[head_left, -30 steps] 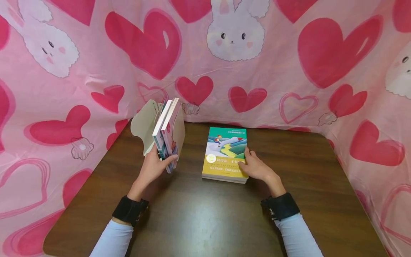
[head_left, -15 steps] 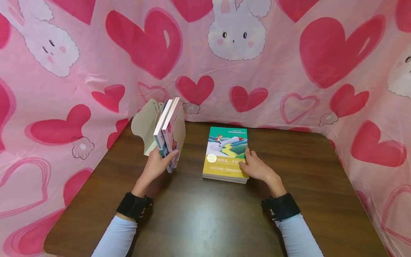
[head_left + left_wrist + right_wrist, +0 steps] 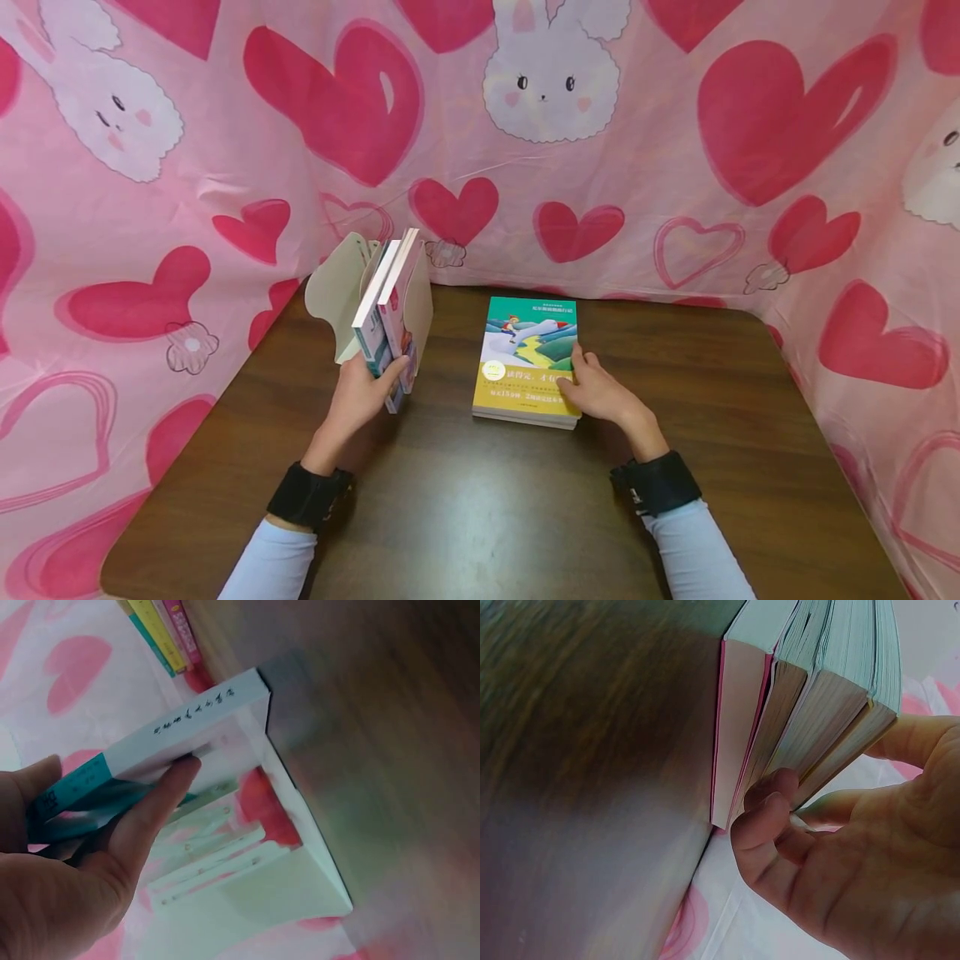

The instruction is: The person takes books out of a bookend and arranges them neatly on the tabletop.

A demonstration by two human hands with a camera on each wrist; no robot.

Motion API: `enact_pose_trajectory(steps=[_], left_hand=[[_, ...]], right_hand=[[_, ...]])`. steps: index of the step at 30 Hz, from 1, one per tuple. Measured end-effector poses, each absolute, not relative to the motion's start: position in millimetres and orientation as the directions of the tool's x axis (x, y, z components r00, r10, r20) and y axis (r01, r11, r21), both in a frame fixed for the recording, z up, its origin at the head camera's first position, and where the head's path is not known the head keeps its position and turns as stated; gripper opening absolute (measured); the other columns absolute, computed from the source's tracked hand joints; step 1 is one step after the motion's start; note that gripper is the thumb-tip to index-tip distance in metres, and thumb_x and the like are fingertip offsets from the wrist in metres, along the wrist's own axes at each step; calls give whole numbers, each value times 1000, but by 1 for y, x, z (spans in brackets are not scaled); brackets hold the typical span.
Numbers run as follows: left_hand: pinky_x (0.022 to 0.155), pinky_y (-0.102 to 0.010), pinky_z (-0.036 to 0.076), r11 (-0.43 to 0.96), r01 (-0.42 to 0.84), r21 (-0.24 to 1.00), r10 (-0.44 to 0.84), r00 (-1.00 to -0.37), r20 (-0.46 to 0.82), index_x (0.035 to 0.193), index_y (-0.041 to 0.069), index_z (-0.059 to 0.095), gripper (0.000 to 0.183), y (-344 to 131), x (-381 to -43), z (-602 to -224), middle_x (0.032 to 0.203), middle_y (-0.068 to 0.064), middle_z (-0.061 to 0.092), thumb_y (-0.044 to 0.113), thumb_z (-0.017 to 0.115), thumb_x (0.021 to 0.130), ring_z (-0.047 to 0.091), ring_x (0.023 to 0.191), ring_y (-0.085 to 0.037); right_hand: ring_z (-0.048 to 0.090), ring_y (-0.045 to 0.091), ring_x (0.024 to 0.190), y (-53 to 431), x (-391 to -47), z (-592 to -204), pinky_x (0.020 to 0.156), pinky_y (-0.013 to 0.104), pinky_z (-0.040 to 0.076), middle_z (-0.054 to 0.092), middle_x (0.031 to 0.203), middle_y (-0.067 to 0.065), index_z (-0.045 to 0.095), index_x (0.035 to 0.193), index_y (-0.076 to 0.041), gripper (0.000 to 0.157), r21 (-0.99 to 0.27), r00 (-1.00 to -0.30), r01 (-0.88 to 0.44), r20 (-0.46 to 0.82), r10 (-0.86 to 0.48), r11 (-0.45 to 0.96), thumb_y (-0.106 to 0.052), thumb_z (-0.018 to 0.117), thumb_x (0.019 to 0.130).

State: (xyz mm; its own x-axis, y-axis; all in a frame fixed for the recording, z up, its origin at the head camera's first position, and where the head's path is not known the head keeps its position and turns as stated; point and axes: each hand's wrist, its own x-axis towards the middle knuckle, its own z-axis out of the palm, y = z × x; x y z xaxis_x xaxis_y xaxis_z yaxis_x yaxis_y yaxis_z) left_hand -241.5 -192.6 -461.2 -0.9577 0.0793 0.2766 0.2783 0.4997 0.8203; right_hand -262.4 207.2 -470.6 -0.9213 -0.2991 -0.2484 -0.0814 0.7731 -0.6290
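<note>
In the head view, my left hand (image 3: 362, 393) grips a teal-and-white book (image 3: 375, 329) standing on edge at the front of a cream book rack (image 3: 333, 287). The left wrist view has the fingers and thumb on opposite faces of this book (image 3: 187, 716). Beside it, a pink book (image 3: 401, 333) leans upright in the rack. My right hand (image 3: 603, 390) holds the right side of a stack of books (image 3: 525, 392), thumb over the top cover. Its other fingers curl against the page edges, as the right wrist view shows. A green-and-yellow cover with a cartoon landscape lies uppermost.
The dark wooden table (image 3: 465, 500) has rounded corners. A pink curtain (image 3: 637, 183) with hearts and rabbits surrounds its back and sides. The rack's pale dividers (image 3: 214, 874) show in the left wrist view.
The left hand has drawn the teal-and-white book slightly toward the person, so it juts farther from the pink book. The right hand and the stack have stayed in place.
</note>
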Motion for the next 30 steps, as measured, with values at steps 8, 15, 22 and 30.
enact_pose_trajectory(steps=[8,15,22,30], left_hand=[[96,-69,49,535,271,800,58,-957,286,163,12,30,78,-199,-229,-458,158,-21,46,14,75,100,55,134,-50],[88,-66,54,525,283,803,27,-948,316,158,3,38,66,-201,-222,-464,149,-28,55,7,71,100,62,124,-51],[91,-65,52,523,270,809,15,-951,308,158,1,38,65,-202,-213,-464,149,-29,54,6,69,101,60,126,-52],[93,-65,51,531,237,814,-18,-957,290,156,-1,41,62,-204,-202,-464,147,-29,56,7,70,101,61,124,-51]], right_hand=[[44,43,130,207,-263,-470,113,60,41,26,156,30,1,165,6,86,-631,-920,-68,-260,-293,773,-37,51,110],[43,43,130,207,-263,-469,113,61,41,26,156,30,1,165,6,86,-628,-919,-67,-263,-293,775,-36,52,109],[44,43,129,206,-263,-468,112,60,42,26,156,30,1,165,6,86,-624,-919,-69,-264,-293,779,-36,52,109],[44,43,129,206,-262,-469,112,60,41,26,156,30,1,165,6,86,-623,-921,-76,-256,-294,779,-36,51,110]])
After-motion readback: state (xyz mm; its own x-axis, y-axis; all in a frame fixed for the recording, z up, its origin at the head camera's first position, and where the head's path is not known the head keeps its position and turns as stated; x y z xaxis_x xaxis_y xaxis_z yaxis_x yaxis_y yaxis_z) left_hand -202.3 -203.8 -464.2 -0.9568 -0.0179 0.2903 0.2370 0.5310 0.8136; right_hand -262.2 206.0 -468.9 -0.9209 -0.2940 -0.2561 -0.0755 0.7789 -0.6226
